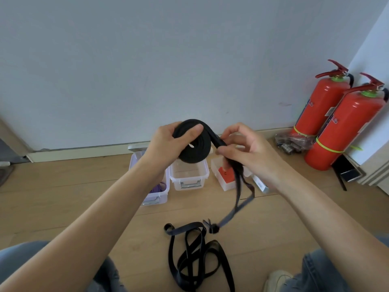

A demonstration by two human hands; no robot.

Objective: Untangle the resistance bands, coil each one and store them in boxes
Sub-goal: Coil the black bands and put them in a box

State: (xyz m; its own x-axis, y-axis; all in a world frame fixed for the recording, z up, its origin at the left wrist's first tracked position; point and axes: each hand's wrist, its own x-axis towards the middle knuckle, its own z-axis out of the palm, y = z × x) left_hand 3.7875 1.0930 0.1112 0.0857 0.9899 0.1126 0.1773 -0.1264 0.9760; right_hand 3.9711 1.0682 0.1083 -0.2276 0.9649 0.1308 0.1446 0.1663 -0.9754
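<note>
Boxes: purple band (157, 188) left, middle box (188, 175) bare.

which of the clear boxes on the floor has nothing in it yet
The middle box, below the black coil. The left box holds a purple band; the right box holds something red.

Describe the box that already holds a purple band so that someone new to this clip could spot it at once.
Start at the white wall's baseboard, where three clear plastic boxes sit in a row on the wooden floor. The one wanted is the leftmost box, partly hidden under the left forearm. It alone shows a purple band inside; the middle box looks empty and the right box holds something red.
</note>
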